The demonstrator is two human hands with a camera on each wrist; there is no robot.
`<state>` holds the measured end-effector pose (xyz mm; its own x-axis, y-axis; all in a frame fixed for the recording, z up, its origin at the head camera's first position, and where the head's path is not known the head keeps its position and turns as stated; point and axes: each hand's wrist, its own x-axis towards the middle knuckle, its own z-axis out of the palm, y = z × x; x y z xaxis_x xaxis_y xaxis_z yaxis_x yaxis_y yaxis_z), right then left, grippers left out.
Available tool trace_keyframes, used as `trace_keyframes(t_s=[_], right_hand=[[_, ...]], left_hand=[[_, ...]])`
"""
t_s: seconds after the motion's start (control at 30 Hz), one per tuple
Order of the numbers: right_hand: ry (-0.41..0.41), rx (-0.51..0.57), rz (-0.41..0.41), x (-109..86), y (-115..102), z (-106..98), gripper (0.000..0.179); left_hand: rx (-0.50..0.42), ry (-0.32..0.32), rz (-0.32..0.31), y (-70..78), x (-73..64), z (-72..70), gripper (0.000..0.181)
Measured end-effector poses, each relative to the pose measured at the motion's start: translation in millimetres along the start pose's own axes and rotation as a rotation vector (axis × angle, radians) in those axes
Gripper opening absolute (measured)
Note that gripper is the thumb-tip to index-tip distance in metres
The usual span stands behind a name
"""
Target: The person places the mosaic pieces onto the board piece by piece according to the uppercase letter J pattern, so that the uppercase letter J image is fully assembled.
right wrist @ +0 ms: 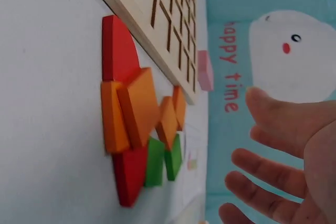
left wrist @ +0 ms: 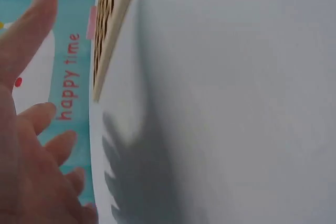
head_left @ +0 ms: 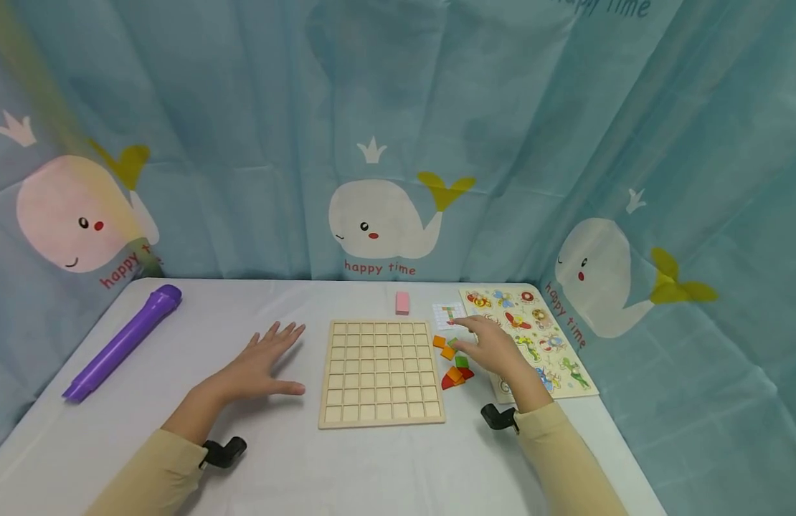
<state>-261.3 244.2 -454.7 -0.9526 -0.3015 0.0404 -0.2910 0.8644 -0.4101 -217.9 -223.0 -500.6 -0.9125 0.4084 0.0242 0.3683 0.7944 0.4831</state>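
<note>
My left hand [head_left: 257,365] hovers over the white table, left of a wooden grid board [head_left: 383,373], fingers spread and holding nothing. My right hand [head_left: 498,351] is held above the table right of the board, fingers loosely bent with nothing between them. Below and left of it lies a loose heap of orange blocks [right wrist: 142,109], green blocks [right wrist: 154,162] and red pieces [right wrist: 119,51] with a curved edge. The grid's squares hold no blocks. A small printed card [head_left: 447,315] with a coloured pattern lies just beyond the right hand, partly hidden by its fingers.
A pink block [head_left: 402,303] stands behind the board. An insect picture board [head_left: 546,337] lies at the right, partly under the right hand and forearm. A purple tube-shaped thing [head_left: 123,342] lies at the far left. A blue whale-print curtain [head_left: 243,143] hangs behind the table.
</note>
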Motion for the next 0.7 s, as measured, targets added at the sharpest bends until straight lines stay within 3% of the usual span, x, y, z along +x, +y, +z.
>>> trace_keyframes(t_s=[0.2,0.33,0.5,0.7], right_hand=[[-0.015,-0.014,0.019,20.2,-4,22,0.043],[-0.028,-0.055,0.079,28.1,-7,35,0.04],[-0.037,-0.068,0.14,33.2,-11,45,0.034],[-0.056,-0.065,0.165,38.2,-15,47,0.019]], left_hand=[[-0.1,-0.067,-0.013,11.9,26.9,15.7,0.116],[-0.146,-0.091,-0.023,12.6,37.4,24.4,0.114],[-0.124,-0.142,-0.042,14.4,42.5,30.4,0.115],[-0.092,-0.15,-0.058,15.5,41.7,32.6,0.116]])
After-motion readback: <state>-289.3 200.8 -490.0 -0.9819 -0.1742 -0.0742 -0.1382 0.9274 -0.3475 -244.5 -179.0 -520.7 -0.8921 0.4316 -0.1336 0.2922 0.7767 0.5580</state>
